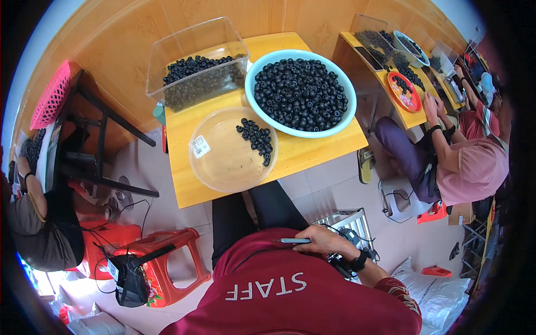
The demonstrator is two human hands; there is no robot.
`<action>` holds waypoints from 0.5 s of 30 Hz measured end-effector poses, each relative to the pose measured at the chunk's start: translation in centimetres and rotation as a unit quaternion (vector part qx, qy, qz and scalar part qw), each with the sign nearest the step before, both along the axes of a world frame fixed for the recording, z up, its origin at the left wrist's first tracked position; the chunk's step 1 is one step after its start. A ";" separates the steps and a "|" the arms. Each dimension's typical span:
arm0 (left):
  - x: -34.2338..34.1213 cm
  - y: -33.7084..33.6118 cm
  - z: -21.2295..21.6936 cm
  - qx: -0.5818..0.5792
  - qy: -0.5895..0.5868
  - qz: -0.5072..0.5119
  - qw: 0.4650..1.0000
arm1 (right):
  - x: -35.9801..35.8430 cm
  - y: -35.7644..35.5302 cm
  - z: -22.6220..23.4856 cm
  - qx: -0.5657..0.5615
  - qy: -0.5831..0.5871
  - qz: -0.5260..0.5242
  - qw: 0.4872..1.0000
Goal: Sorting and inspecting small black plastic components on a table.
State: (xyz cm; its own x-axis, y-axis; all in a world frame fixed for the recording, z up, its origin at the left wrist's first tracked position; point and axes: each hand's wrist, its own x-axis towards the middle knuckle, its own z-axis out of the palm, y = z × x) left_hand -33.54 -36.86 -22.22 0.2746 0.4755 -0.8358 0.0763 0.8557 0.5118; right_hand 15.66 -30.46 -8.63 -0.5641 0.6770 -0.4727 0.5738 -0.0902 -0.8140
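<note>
My right hand (pixel 325 240) is closed around a slim grey-blue pen-like tool (pixel 295 240) with a thin pointed tip, held low over my lap. My left hand is out of view. Ahead on the yellow table (pixel 187 181) lies a round clear plastic tray (pixel 223 167) with a white label. Several small, round, black bead-like pieces (pixel 257 139) are spread on its right side. Behind it to the right, a light-blue basin (pixel 349 109) is heaped with the same black pieces. A clear rectangular bin (pixel 195 33) at the back left holds more of them.
On the left are a red plastic stool (pixel 192 254), a black bag (pixel 132 282) and a dark-framed chair (pixel 103 134). One person (pixel 42 229) sits there, another (pixel 466 167) at a table on the right. A metal-framed case (pixel 357 223) and white sacks (pixel 435 293) stand right of my legs.
</note>
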 end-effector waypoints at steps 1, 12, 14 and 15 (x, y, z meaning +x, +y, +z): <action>0.0 -0.1 0.0 -0.002 -0.001 -0.003 1.000 | 0.0 0.0 -0.1 -0.001 0.003 -0.001 1.000; -0.3 -0.1 0.1 -0.015 -0.007 -0.040 0.999 | 0.0 0.9 -0.4 -0.003 0.003 0.008 1.000; -0.4 -0.1 0.1 -0.019 -0.009 -0.047 0.999 | -0.3 1.0 -0.6 -0.020 0.003 0.004 1.000; -0.2 0.0 0.0 -0.020 -0.011 -0.051 0.998 | -0.2 1.0 -0.8 -0.002 0.001 0.003 1.000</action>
